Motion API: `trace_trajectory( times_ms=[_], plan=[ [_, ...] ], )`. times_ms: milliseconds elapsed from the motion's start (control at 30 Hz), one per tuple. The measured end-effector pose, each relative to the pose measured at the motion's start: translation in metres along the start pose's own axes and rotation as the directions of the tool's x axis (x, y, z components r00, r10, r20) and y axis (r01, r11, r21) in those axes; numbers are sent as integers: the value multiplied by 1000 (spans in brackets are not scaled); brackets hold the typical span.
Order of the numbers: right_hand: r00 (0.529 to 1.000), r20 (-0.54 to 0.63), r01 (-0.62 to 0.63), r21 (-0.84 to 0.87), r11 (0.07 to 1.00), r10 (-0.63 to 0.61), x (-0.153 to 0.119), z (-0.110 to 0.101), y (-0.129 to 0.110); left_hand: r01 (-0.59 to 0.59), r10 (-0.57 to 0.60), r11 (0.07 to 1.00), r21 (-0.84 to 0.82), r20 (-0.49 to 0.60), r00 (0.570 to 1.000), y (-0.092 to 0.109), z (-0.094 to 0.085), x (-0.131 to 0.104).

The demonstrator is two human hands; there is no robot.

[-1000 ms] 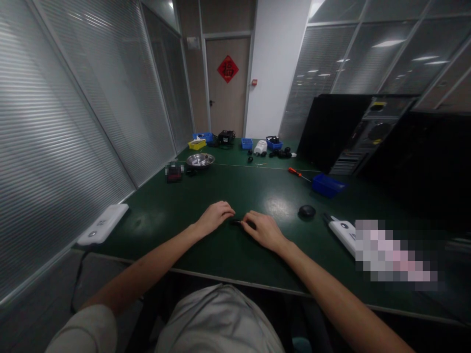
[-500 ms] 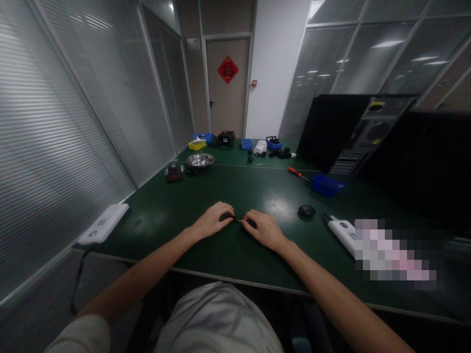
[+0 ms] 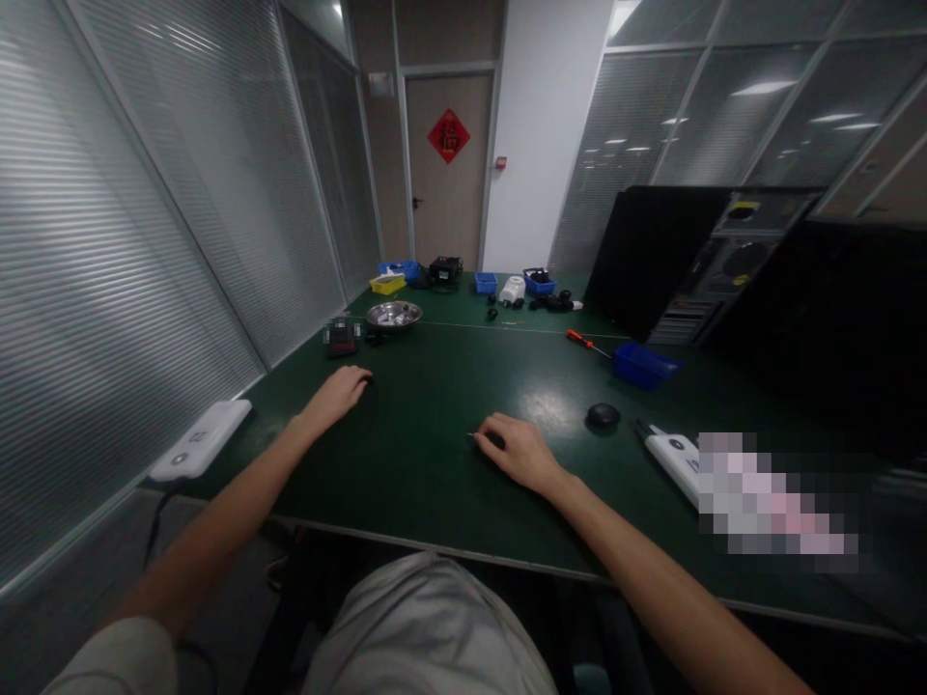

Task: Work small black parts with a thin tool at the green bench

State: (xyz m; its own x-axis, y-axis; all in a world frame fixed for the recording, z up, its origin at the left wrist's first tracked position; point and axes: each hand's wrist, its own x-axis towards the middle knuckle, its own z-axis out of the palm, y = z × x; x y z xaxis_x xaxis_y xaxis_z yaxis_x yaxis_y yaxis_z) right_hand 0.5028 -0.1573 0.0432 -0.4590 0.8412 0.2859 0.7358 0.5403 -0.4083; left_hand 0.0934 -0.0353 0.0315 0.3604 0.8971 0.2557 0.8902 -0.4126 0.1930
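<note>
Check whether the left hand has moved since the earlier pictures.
Yes: the left hand has moved leftward and forward, now closer to the metal bowl.

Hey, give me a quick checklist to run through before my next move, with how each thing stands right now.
1. Left hand has the dark piece at its fingertips: ok.
2. Right hand pinches a thin pale piece: ok.
3. Thin pale piece free of damage: cannot tell, too small.
4. Hands clear of each other: ok, bare green tabletop between them.
5. Right hand clear of the rounded black object: ok, it lies apart to the right.
6. Screwdriver inside the blue bin: not ok, it lies on the tabletop.
</note>
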Motion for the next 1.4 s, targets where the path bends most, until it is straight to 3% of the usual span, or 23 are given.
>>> trace_trajectory(
  times_ms=[67,133,267,567,800,1067,1400],
  plan=[
    [1000,2,-4,-1,1000,4,0,-1,0,167,-163,978,122,-46,986,-50,-10,-8],
    [1000,5,-5,-1,1000,5,0,-1,0,300,-289,936,186,-85,953,-86,-19,-18],
    [1000,7,-1,4,1000,1,0,-1,1,404,-387,893,199,-119,914,-118,-23,-30],
    [1000,-5,10,16,1000,-10,0,0,1,515,-492,854,73,-211,845,-119,-23,-32],
    [1000,-2,9,22,1000,-9,0,-1,1,455,-420,884,109,-245,874,-109,-25,-32],
    [1000,5,-3,11,1000,3,1,0,1,449,-415,887,105,-244,876,-96,-31,-33],
    [1000,6,2,17,1000,-2,0,-1,1,416,-371,883,217,-221,902,-101,-23,-34]
  ],
)
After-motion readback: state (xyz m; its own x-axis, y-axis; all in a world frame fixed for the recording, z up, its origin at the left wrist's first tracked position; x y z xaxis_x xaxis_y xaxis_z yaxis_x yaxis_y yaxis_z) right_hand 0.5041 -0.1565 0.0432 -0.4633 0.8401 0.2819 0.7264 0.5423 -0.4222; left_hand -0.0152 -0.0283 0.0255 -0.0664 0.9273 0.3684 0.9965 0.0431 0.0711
